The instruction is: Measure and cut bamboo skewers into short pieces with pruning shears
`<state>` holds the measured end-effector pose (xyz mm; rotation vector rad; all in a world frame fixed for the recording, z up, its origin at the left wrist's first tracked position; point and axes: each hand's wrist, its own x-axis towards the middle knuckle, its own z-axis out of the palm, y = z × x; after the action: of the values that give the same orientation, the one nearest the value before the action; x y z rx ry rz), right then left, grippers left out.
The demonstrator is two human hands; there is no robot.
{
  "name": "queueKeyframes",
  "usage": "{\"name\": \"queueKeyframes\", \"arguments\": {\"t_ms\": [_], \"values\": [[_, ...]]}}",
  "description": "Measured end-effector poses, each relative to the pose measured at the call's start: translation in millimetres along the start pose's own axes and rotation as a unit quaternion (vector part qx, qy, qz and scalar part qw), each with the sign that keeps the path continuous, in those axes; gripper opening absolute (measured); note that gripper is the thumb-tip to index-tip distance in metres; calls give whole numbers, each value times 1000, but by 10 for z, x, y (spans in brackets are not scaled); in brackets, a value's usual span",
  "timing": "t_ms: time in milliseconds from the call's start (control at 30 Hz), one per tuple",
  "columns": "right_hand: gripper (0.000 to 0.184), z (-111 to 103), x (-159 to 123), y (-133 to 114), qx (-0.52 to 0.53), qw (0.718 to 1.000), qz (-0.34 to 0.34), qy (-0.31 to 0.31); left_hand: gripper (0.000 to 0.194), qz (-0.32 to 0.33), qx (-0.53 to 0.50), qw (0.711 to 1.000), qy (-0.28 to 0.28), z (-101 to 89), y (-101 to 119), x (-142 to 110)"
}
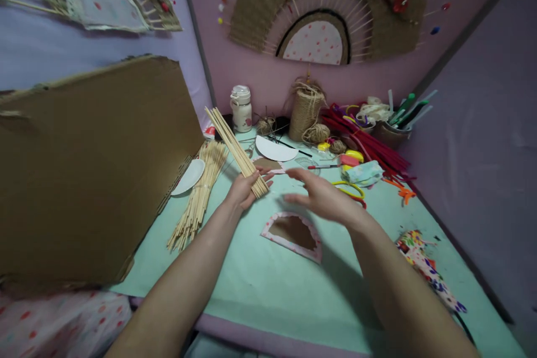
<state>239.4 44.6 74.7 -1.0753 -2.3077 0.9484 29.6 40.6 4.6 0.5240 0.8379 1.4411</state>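
Note:
My left hand (243, 189) is closed around a bunch of thin wooden sticks (237, 151), which slant up and to the left. Just right of the bunch's lower end, my right hand (319, 193) hovers with fingers apart and nothing in them. Below the hands a half-round cardboard piece (292, 232) edged in pink spotted fabric lies on the table. A second fabric-edged cardboard piece (271, 166) is partly hidden behind my left hand. A larger bundle of sticks (201, 190) lies to the left of my left hand.
A big cardboard sheet (96, 173) stands at the left. Along the back are a white bottle (241, 109), a twine spool (307, 109) and a pot of pens (394, 131). Scissors (352, 190) and a folded cloth (363, 173) lie right. A twine fan (251, 17) hangs on the wall.

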Motion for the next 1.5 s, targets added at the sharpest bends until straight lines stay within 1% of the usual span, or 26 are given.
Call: {"name": "queueKeyframes", "arguments": {"t_ms": [33,100,133,167,233,333,433,500,567,600,667,733,767,833,900,1000,1133,1200,1267,1333,1500], "values": [[66,42,-176,20,-38,999,4,-22,8,3,2,1000,13,7,-1,7],[92,170,-484,78,-90,992,22,-85,7,4,8,1000,29,26,1,7],[100,242,-601,114,-106,989,35,-97,7,5,12,999,32,36,1,2],[103,310,-689,152,-120,987,42,-103,6,5,15,999,32,44,1,-5],[96,416,-774,225,-131,986,43,-90,7,8,20,999,27,58,-3,-21],[85,467,-729,315,-109,991,17,-74,7,9,25,999,21,72,-8,-41],[86,435,-616,370,-70,994,-3,-86,7,7,37,999,19,92,5,-67],[89,404,-566,388,-49,995,-9,-81,9,4,48,999,14,118,23,-94],[86,371,-551,404,-31,999,-10,-42,13,-2,59,998,1,156,40,-132],[80,354,-554,415,-22,1000,-9,-8,15,-5,63,998,-9,180,45,-154],[62,319,-569,445,-4,997,6,72,18,-15,73,997,-33,230,50,-201],[43,289,-586,484,22,989,44,140,20,-33,80,994,-64,277,46,-249],[36,280,-592,501,38,984,69,161,21,-45,82,993,-78,297,42,-271],[30,273,-598,523,71,975,110,182,20,-74,82,989,-101,326,30,-311],[28,279,-594,526,100,970,129,183,19,-107,77,985,-115,338,13,-342],[28,293,-579,506,155,962,131,180,19,-173,55,972,-146,341,-33,-379],[33,296,-564,468,250,946,141,150,25,-287,5,934,-213,357,-151,-439],[36,299,-563,445,306,932,149,126,29,-320,0,916,-242,374,-223,-473],[39,311,-561,418,354,916,155,110,30,-336,12,906,-257,387,-288,-502],[41,332,-557,394,382,904,157,107,29,-343,32,902,-260,392,-337,-520],[37,403,-538,383,400,898,149,107,32,-339,65,903,-255,381,-399,-541]]}}
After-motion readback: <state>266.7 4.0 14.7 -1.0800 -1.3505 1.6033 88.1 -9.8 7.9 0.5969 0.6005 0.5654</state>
